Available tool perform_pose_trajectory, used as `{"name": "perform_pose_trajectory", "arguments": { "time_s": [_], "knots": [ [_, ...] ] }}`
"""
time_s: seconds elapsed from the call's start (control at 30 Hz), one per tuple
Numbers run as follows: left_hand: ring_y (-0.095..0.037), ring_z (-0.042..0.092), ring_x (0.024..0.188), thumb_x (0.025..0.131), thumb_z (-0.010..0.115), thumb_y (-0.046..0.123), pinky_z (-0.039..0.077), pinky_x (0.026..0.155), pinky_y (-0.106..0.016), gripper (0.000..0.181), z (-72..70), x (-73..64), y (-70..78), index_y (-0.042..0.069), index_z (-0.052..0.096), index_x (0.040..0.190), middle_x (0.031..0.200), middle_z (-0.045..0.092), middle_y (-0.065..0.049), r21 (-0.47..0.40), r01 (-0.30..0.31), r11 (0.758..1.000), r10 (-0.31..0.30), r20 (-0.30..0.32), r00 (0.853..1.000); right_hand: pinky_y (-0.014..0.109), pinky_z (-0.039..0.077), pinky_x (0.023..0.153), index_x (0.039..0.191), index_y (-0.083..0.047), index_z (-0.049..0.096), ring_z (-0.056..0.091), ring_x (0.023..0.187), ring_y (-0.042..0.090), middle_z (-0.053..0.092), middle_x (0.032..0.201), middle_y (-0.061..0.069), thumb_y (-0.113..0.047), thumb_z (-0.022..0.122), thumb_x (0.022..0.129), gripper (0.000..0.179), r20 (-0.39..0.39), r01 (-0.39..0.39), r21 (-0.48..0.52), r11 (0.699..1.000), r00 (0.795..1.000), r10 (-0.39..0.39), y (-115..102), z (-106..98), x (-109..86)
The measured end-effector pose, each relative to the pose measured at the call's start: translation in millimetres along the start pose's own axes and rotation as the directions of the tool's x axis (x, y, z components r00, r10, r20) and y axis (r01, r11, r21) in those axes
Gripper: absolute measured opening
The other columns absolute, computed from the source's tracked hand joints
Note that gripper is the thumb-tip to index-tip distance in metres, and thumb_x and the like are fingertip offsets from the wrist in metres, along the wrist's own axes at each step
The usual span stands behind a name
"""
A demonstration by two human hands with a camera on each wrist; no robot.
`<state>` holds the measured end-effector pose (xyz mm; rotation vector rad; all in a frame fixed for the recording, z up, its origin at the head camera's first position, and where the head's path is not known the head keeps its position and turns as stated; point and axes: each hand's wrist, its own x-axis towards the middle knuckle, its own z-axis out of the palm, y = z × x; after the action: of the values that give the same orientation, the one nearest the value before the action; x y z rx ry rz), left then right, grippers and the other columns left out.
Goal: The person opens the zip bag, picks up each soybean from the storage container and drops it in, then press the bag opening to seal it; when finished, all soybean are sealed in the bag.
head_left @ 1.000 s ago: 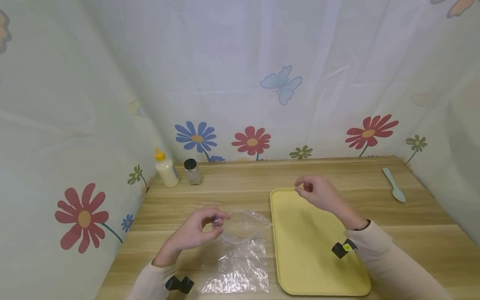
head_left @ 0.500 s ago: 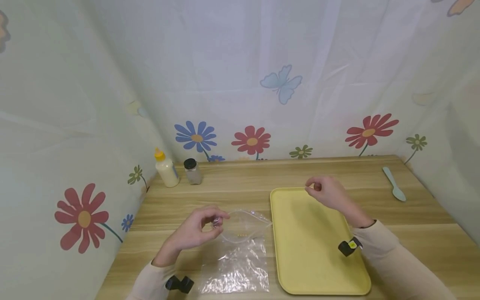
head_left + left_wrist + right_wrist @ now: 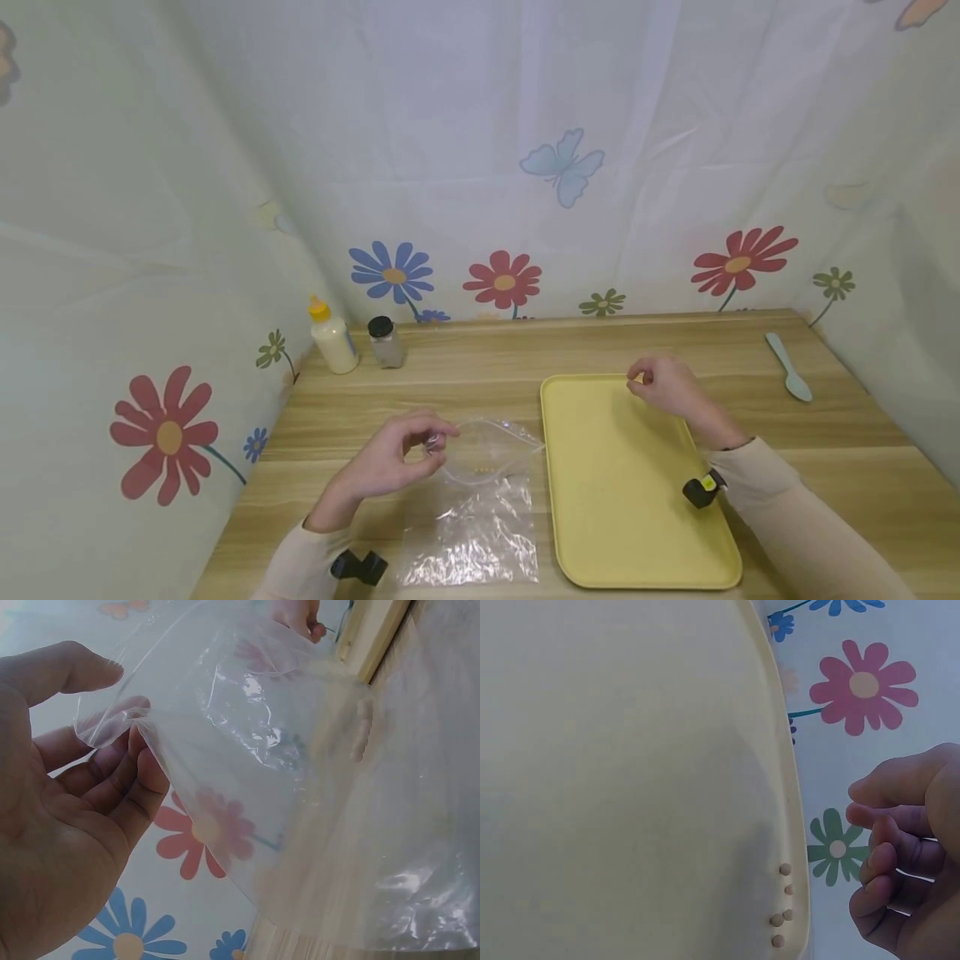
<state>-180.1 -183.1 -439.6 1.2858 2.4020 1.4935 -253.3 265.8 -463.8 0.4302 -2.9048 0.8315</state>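
A clear plastic zip bag [image 3: 472,533] lies on the table with its mouth spread. My left hand [image 3: 390,458] holds the left side of its mouth; in the left wrist view, fingers [image 3: 112,772] curl at the bag's edge, thumb apart. A short row of small beads [image 3: 363,729] shows through the plastic. Over the far right part of the yellow tray [image 3: 630,500] hovers my right hand [image 3: 667,385]. Its fingers are loosely bent, thumb near index, and nothing shows between them. Several tiny round beads [image 3: 777,919] sit inside the tray along its rim, below that hand.
At the back left stand a white glue bottle [image 3: 334,340] with a yellow cap and a small jar [image 3: 386,346] with a black lid. A pale green spoon [image 3: 787,368] lies right of the tray. A flowered curtain [image 3: 465,167] hangs behind the table.
My right hand has moved rightward, away from the bag's side and over the tray's far right part, sinking slightly. The left hand and the bag have stayed put.
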Motion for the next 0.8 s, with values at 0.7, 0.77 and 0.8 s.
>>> {"name": "perform_pose_trajectory", "arguments": {
  "time_s": [0.7, 0.77, 0.8],
  "knots": [
    [-0.013, 0.060, 0.084, 0.082, 0.068, -0.003, 0.058, 0.077, -0.027, 0.036, 0.2, 0.2, -0.1, 0.006, 0.064, 0.117, 0.091, 0.063, -0.005, -0.002, -0.004, 1.000, 0.004, 0.004, 1.000, 0.027, 0.042, 0.054, 0.091, 0.000, 0.073, 0.051, 0.061, 0.013, 0.063, 0.069, 0.003, -0.009, 0.067, 0.082, 0.014, 0.010, -0.020, -0.135, 0.991, 1.000, 0.022, 27, 8, 4.2],
    [-0.014, 0.060, 0.084, 0.082, 0.068, -0.003, 0.058, 0.076, -0.027, 0.036, 0.3, -0.1, -0.6, 0.006, 0.064, 0.117, 0.091, 0.063, -0.005, -0.001, -0.006, 1.000, 0.006, 0.005, 1.000, 0.026, 0.041, 0.053, 0.091, 0.000, 0.073, 0.050, 0.059, 0.012, 0.063, 0.068, 0.002, -0.009, 0.067, 0.082, 0.014, 0.015, -0.013, -0.132, 0.991, 1.000, 0.016, 28, 9, 4.2],
    [-0.014, 0.060, 0.084, 0.082, 0.068, -0.003, 0.058, 0.076, -0.027, 0.036, 0.4, -0.2, -0.8, 0.006, 0.064, 0.117, 0.091, 0.062, -0.005, -0.002, -0.005, 1.000, 0.005, 0.006, 1.000, 0.026, 0.041, 0.053, 0.091, 0.000, 0.073, 0.050, 0.059, 0.012, 0.063, 0.068, 0.002, -0.008, 0.067, 0.082, 0.014, 0.018, -0.011, -0.130, 0.991, 1.000, 0.013, 29, 9, 4.3]
  ]
}}
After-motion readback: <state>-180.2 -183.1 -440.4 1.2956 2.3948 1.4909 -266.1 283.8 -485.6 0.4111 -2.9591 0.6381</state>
